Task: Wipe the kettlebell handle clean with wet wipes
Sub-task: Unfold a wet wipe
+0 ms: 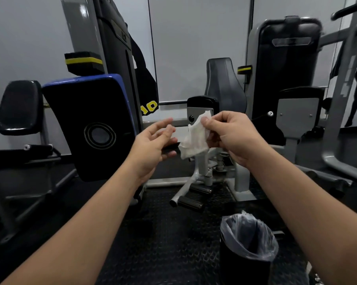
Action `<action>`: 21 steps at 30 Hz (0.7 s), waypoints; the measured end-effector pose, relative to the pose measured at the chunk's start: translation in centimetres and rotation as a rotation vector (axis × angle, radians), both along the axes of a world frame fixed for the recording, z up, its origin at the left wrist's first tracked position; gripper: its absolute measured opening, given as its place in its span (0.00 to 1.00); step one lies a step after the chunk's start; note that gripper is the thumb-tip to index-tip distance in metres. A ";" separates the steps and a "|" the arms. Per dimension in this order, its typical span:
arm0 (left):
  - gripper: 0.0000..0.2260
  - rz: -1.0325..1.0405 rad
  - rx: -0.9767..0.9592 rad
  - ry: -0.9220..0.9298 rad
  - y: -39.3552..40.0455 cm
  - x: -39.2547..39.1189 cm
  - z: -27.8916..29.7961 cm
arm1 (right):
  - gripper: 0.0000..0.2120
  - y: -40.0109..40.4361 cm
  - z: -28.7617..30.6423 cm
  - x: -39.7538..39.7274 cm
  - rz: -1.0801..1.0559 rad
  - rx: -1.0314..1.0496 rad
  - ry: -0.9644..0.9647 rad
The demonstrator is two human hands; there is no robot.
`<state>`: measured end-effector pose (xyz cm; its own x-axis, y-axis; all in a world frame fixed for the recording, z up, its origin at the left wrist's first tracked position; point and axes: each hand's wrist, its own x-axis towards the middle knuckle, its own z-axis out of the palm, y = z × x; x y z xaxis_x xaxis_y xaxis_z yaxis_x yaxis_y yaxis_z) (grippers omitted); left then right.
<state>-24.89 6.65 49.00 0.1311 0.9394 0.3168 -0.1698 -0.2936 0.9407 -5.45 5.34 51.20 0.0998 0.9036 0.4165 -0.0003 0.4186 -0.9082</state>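
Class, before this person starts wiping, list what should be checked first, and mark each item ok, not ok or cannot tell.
1. Wipe in hand: ok, the right hand pinches it.
2. Left hand free: ok, open, beside the wipe.
3. Wipe spread out: not ok, crumpled.
4. Kettlebell in view: not ok, none visible.
5. Bin ready: ok, lined, on the floor below the right arm.
6. Wipe wet: cannot tell.
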 end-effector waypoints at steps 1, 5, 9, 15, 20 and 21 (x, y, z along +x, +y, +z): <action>0.17 -0.065 0.036 0.067 -0.4 0.0 0.2 | 0.09 0.0 0.1 -0.1 -0.015 0.000 -0.012; 0.39 -0.118 0.201 0.399 -1.9 0.8 0.9 | 0.10 -0.1 0.4 -0.1 -0.032 -0.001 -0.057; 0.17 0.006 0.113 0.281 -1.7 1.1 2.4 | 0.08 0.0 1.1 0.4 -0.032 0.008 0.005; 0.11 -0.043 -0.049 0.172 -1.3 0.2 3.6 | 0.10 1.0 1.2 1.6 -0.139 0.024 -0.060; 0.12 -0.027 -0.065 0.078 -1.9 0.9 4.7 | 0.14 -0.9 0.8 0.3 -0.343 0.283 -0.453; 0.12 -0.024 -0.055 0.090 -2.0 1.0 4.8 | 0.16 -1.7 0.9 0.0 -0.242 0.279 -0.482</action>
